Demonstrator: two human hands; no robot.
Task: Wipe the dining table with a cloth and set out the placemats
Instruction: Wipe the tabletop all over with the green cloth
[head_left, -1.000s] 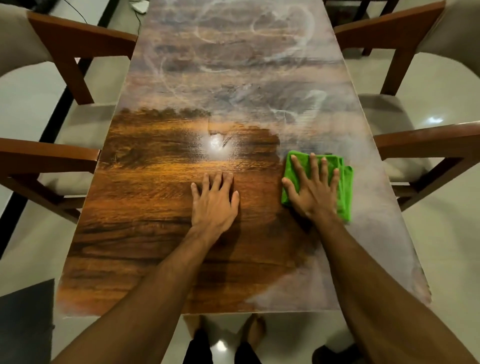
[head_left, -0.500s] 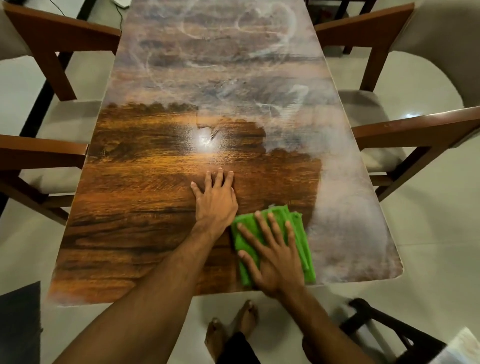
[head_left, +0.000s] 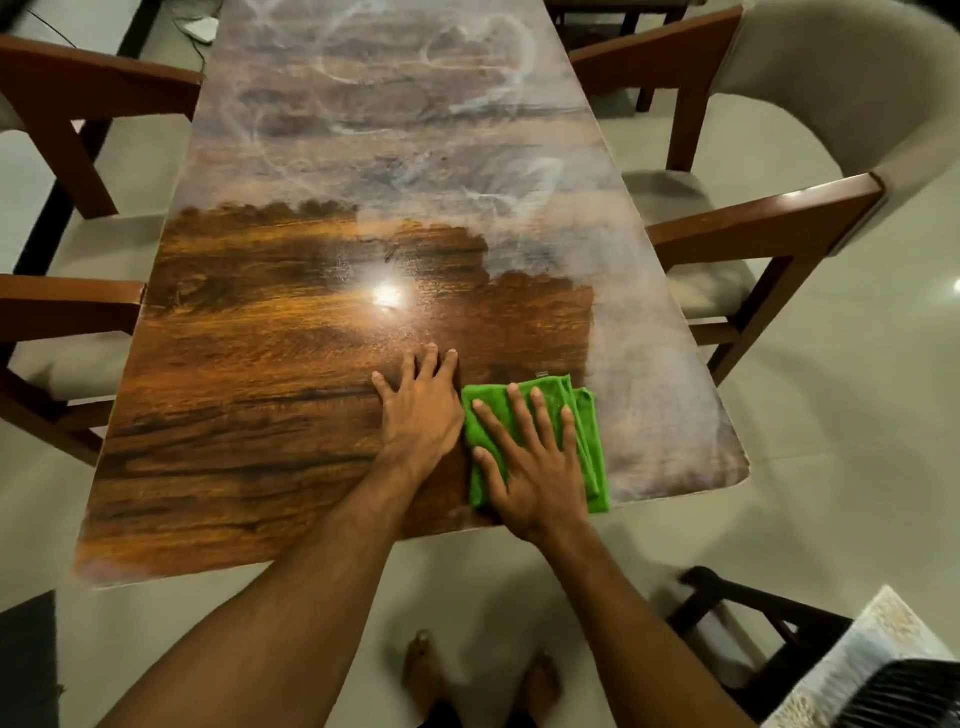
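Drawn back from farther out over the last second, the green cloth now lies close to the table's near edge, just beside the left hand, where before the two were well apart. Nearest of all, behind the right forearm, a pale woven thing rests on a dark frame; whether it is a placemat I cannot tell, and none shows on the table. The right hand presses flat on the cloth, fingers straight and spread, wrist over the edge. The left hand lies flat on bare wood, fingers straight, its thumb side touching the cloth's left border or all but. One more pull toward the body would likely carry the cloth off the edge and drop its dust by the bare feet. Its folded layers fan out on the right, so a sideways push could slide them apart and leave streaks. Right of the right hand a grey dusty strip runs along the table's side, easily missed if strokes stay central. The planted left palm may print the cleaned wood. Beyond both hands the far half lies under swirled film, and reaching it from here would mean leaning hard on that palm.
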